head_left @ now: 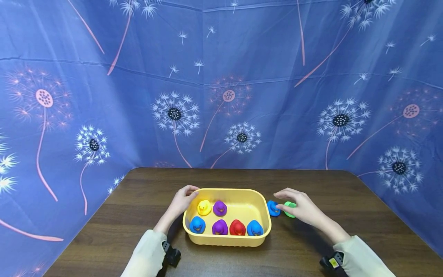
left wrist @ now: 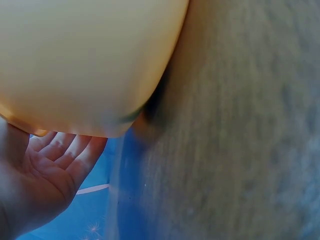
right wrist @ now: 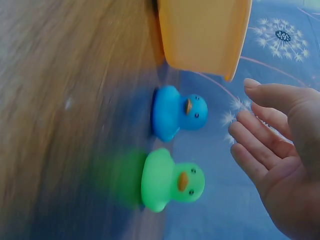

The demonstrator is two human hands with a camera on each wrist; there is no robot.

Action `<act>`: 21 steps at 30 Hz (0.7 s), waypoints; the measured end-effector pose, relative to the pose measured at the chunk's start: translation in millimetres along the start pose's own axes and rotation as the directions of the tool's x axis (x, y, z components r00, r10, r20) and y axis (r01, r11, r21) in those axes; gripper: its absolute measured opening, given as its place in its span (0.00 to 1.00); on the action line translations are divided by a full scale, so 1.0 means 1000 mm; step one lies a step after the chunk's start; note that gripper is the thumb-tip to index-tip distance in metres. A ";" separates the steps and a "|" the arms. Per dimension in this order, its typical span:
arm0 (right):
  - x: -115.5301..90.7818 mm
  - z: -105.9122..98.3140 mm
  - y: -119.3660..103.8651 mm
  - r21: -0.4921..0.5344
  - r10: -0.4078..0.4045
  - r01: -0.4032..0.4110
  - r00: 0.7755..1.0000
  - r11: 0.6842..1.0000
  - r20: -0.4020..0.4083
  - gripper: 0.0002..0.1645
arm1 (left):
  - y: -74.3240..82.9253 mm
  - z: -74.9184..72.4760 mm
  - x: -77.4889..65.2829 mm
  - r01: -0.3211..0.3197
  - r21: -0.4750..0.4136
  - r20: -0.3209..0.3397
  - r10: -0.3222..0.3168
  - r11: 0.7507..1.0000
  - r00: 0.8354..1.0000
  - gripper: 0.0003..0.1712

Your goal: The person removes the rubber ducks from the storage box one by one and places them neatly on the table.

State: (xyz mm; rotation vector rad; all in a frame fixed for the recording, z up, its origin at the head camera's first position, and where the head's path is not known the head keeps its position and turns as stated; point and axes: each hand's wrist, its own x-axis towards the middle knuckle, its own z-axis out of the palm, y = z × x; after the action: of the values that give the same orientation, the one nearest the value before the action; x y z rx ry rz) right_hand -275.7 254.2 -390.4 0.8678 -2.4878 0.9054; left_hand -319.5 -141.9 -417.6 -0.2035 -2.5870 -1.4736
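Observation:
My left hand [head_left: 181, 201] grips the upper left corner of a yellow plastic basin [head_left: 226, 240], its thumb at the rim in the left wrist view, where the basin wall [left wrist: 85, 65] hides the fingertips. Inside the basin sit rubber ducks: a yellow duck [head_left: 204, 207], a red duck [head_left: 237, 227], two purple and two blue. To the basin's right, a blue duck [right wrist: 177, 114] and a green duck [right wrist: 172, 180] stand upright on the table, side by side. My right hand [head_left: 302, 207] hovers over these two with bent, parted fingers, holding nothing; in the head view it partly covers the green duck.
A brown wooden table [head_left: 104, 238] carries everything. Behind it hangs a blue cloth [head_left: 277, 115] printed with dandelions. Each wrist bears a small black camera, the left camera [head_left: 172, 254] close to the basin's front left.

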 end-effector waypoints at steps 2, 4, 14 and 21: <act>0.003 0.002 -0.003 -0.005 -0.001 0.001 1.000 1.000 -0.002 0.18 | 0.000 0.000 0.000 0.000 0.000 0.000 0.000 1.000 1.000 0.11; 0.006 0.005 -0.005 -0.021 -0.015 0.014 1.000 1.000 -0.014 0.18 | -0.001 0.000 0.000 0.000 0.004 0.000 0.000 1.000 1.000 0.11; 0.020 0.018 -0.017 0.036 -0.099 0.100 0.995 0.994 -0.027 0.17 | 0.002 -0.001 -0.001 0.017 -0.004 0.002 -0.017 1.000 1.000 0.11; 0.028 0.030 -0.022 0.078 -0.127 0.127 0.992 0.989 -0.002 0.16 | 0.001 -0.001 0.000 0.020 -0.001 0.004 -0.020 1.000 1.000 0.11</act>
State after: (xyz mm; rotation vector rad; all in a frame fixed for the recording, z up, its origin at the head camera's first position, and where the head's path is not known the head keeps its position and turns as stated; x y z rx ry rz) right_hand -285.4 208.8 -387.6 1.0411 -2.3821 0.9629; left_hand -319.0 -141.9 -416.5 -0.1813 -2.5985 -1.4825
